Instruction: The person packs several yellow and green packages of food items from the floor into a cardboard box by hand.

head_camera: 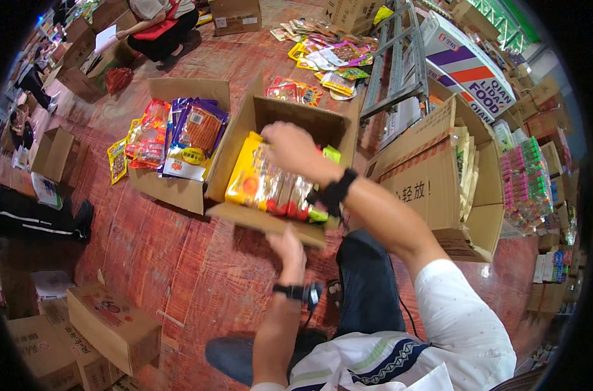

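Observation:
An open cardboard box stands on the floor in front of me. Inside it lie a yellow snack packet and several shiny clear packets with red and green ends. My right hand reaches over these packets with bent fingers; blur and the hand itself hide whether it grips one. At the near side of the box, my left hand touches the blurred front flap. Its fingertips are hard to make out. Both wrists wear black bands.
A second open box with purple snack packets adjoins on the left. Loose packets lie beyond, beside a metal ladder. A large open carton stands right. Closed cartons sit lower left. Other people crouch or sit nearby.

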`<state>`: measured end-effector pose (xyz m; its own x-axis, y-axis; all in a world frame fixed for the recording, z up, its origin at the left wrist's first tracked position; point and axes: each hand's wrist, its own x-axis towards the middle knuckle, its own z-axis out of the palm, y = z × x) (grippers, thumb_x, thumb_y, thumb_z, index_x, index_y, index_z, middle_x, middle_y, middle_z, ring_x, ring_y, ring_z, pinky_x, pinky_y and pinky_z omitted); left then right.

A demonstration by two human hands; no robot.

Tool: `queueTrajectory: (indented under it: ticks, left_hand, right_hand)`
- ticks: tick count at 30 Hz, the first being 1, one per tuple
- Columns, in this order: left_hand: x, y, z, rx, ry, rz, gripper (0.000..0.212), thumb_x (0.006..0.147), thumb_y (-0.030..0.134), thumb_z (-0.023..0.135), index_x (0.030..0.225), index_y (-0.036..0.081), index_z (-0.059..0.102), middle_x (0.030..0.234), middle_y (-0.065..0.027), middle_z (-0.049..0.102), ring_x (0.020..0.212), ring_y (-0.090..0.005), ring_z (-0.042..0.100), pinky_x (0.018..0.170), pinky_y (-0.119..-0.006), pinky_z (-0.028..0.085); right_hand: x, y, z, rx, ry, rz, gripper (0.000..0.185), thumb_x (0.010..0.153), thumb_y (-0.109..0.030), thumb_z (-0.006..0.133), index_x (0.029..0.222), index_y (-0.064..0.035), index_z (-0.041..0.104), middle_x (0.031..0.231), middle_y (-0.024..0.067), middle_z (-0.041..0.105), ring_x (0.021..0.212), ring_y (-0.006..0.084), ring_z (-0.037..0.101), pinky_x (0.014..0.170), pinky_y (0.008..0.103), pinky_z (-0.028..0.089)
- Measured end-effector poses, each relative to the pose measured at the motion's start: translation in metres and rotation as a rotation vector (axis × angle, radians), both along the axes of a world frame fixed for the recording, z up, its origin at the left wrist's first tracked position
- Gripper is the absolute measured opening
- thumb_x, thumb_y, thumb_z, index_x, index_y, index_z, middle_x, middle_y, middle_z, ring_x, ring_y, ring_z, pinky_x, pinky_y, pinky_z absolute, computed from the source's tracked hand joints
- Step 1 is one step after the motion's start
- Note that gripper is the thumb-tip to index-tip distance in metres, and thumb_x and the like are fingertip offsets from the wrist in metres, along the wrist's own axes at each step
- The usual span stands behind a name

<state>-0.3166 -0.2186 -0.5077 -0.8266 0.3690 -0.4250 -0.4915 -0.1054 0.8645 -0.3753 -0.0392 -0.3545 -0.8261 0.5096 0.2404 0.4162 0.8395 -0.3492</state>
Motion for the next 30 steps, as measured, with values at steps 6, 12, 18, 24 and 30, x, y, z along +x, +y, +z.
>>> queueTrajectory:
  ticks: [6,12,18,24,30]
  left_hand:
    - [-0.032,0.012,0.029,0.765,-0.358,-0.334,0.058,0.099,0.04,0.046,0.143,0.004,0.032,0.134,-0.0111,0.048,0.119,-0.0212,0.049,0.103,-0.041,0.039]
    - [-0.025,-0.222,0.075,-0.349,-0.331,-0.279,0.023,0.095,0.02,0.058,0.109,0.002,0.063,0.098,-0.0052,0.065,0.085,-0.0135,0.063,0.067,-0.026,0.05]
    - [-0.019,-0.473,0.198,-0.931,-0.063,-0.389,0.021,0.092,0.017,0.058,0.08,0.001,0.066,0.073,-0.0042,0.064,0.064,-0.0141,0.06,0.055,-0.031,0.044]
    - [0.041,-0.519,0.339,-1.191,0.306,-0.923,0.036,0.086,0.029,0.06,0.089,-0.006,0.067,0.081,-0.0239,0.068,0.075,-0.04,0.066,0.072,-0.048,0.049]
    - [0.048,-0.323,0.486,-0.834,0.513,-1.047,0.05,0.091,0.041,0.06,0.071,-0.004,0.063,0.064,-0.0232,0.061,0.058,-0.0358,0.06,0.057,-0.044,0.045]
  right_hand:
    - [0.039,-0.101,0.055,-0.249,0.026,0.284,0.027,0.081,-0.016,0.064,0.103,-0.0017,0.061,0.111,0.0172,0.061,0.105,0.0367,0.057,0.089,0.0437,0.048]
    - [0.128,-0.159,0.074,-0.431,-0.051,0.318,0.024,0.079,-0.01,0.06,0.101,0.001,0.058,0.103,0.0191,0.06,0.098,0.0373,0.059,0.082,0.0449,0.05]
    - [0.196,-0.198,0.18,-0.619,-0.404,0.493,0.024,0.08,-0.009,0.059,0.102,0.0006,0.058,0.107,0.0196,0.059,0.1,0.0366,0.061,0.078,0.0464,0.052]
    - [0.263,-0.191,0.346,-0.577,-0.417,0.605,0.021,0.085,-0.013,0.056,0.101,0.0004,0.058,0.097,0.0194,0.063,0.08,0.0351,0.067,0.065,0.0463,0.054]
    - [0.315,-0.172,0.441,-0.541,-0.425,0.514,0.023,0.082,-0.021,0.06,0.092,-0.0008,0.059,0.087,0.0191,0.065,0.079,0.0382,0.065,0.067,0.0479,0.053]
